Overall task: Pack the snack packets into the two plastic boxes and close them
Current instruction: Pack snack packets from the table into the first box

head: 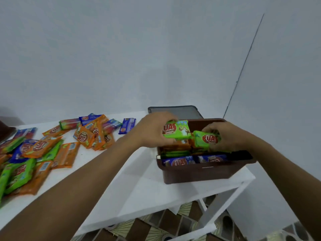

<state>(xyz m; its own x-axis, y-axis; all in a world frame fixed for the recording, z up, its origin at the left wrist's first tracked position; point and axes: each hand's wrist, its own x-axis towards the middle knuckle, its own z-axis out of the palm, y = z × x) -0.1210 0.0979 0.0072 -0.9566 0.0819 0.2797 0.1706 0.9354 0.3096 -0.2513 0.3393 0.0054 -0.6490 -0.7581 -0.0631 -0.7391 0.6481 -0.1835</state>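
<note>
Two green packets are mid-packing at centre right: the left hand (pixel 152 131) grips one packet (pixel 177 130), the right hand (pixel 225 138) pinches another (pixel 206 140) above the nearly full brown box (pixel 199 174); next, each likely needs a free slot.

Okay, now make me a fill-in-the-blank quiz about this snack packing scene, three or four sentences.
1. The left hand grips a packet and the right hand another, both coloured ____.
2. The open box beneath them is coloured ____.
3. The packets along its near wall are coloured ____.
4. The loose packets lie on the table on the person's ____ side.
Missing words: green, brown, blue, left.
</note>
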